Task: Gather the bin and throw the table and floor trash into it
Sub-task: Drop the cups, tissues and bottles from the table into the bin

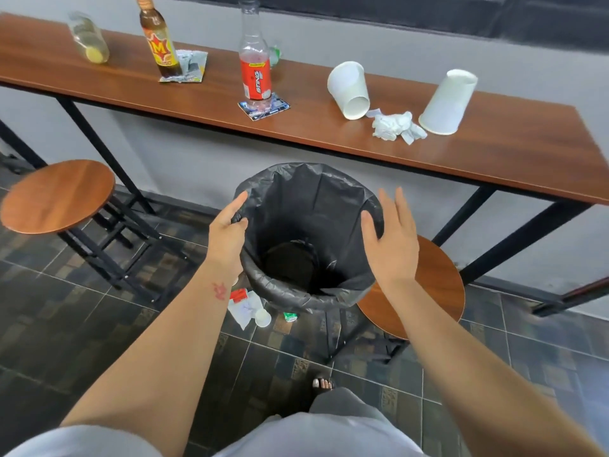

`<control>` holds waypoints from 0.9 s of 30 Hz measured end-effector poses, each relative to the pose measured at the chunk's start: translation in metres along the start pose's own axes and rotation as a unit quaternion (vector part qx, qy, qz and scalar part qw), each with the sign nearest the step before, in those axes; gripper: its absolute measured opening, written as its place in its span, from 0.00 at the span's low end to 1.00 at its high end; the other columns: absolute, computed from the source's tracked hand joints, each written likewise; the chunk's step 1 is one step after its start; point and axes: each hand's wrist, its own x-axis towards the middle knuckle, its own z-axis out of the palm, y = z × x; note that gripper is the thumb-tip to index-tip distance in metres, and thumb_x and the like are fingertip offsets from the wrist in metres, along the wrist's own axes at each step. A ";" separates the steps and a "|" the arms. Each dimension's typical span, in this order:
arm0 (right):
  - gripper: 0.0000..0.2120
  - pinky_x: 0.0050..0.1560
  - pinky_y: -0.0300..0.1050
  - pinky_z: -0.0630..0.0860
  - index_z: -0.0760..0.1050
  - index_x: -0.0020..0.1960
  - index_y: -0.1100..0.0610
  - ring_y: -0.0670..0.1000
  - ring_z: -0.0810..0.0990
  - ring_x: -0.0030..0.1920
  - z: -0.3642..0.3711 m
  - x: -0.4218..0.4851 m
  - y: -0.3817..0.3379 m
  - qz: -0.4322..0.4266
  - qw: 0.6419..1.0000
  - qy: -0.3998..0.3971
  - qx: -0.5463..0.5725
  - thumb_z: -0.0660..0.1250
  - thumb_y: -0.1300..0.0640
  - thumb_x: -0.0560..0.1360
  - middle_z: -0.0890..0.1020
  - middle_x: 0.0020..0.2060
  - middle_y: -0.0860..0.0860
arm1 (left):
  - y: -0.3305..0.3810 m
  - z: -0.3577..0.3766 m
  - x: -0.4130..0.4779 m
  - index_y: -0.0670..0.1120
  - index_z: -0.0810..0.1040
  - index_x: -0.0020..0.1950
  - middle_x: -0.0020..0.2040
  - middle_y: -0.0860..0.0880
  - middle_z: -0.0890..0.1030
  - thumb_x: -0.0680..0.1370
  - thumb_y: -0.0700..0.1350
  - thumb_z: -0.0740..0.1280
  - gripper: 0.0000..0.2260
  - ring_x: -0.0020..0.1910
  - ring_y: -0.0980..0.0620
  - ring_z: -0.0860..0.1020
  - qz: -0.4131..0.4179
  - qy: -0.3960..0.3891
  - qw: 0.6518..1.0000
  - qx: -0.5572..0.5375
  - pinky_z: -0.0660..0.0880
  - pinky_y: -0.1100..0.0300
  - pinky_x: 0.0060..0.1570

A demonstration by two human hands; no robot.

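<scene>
A round bin (306, 239) lined with a black bag is in front of me, below the table. My left hand (227, 230) grips its left rim. My right hand (390, 240) is at the right rim with fingers spread, holding nothing. On the wooden table (197, 97) lie two white paper cups (351, 90) (446, 102), crumpled tissue (395, 125), a red Sting bottle (255, 70), a brown bottle (159, 41), a clear plastic cup (89, 37) and a silver wrapper (191, 65). Floor trash shows under the bin: paper (245, 306), a small white cup (263, 318), a green cap (290, 316).
A round wooden stool (57, 196) stands at the left. Another stool (438, 288) is right of the bin, partly behind my right hand. Black table legs run to the dark tiled floor (82, 324). My foot (323, 384) is near the bin.
</scene>
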 end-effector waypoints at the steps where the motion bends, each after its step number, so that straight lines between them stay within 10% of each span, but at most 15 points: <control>1: 0.26 0.73 0.54 0.63 0.61 0.76 0.48 0.54 0.58 0.77 -0.004 0.008 -0.002 -0.025 0.999 0.027 0.001 0.55 0.40 0.80 0.58 0.78 0.50 | 0.002 0.003 0.002 0.59 0.79 0.67 0.71 0.52 0.75 0.83 0.32 0.59 0.24 0.70 0.48 0.74 -0.005 0.001 1.000 0.002 0.72 0.48 0.70; 7: 0.30 0.75 0.52 0.57 0.61 0.77 0.51 0.55 0.59 0.76 -0.020 0.070 -0.023 -0.071 0.984 0.140 -0.085 0.57 0.39 0.79 0.60 0.77 0.55 | 0.008 0.006 0.002 0.56 0.78 0.69 0.70 0.51 0.77 0.83 0.31 0.58 0.25 0.69 0.47 0.75 -0.020 -0.026 0.999 -0.002 0.71 0.47 0.70; 16: 0.20 0.71 0.53 0.62 0.68 0.72 0.48 0.60 0.62 0.73 -0.010 0.143 -0.017 -0.024 0.994 0.019 -0.106 0.61 0.48 0.80 0.61 0.76 0.56 | 0.016 0.034 0.010 0.54 0.79 0.69 0.69 0.50 0.78 0.82 0.30 0.57 0.25 0.69 0.47 0.76 -0.015 -0.010 1.000 -0.002 0.71 0.47 0.71; 27: 0.14 0.63 0.46 0.71 0.74 0.65 0.57 0.56 0.70 0.65 -0.011 0.100 -0.012 -0.135 0.989 0.051 -0.012 0.63 0.59 0.80 0.74 0.66 0.55 | 0.017 0.036 0.004 0.55 0.80 0.67 0.67 0.51 0.79 0.83 0.31 0.58 0.24 0.67 0.46 0.77 -0.033 -0.009 0.999 -0.013 0.73 0.46 0.69</control>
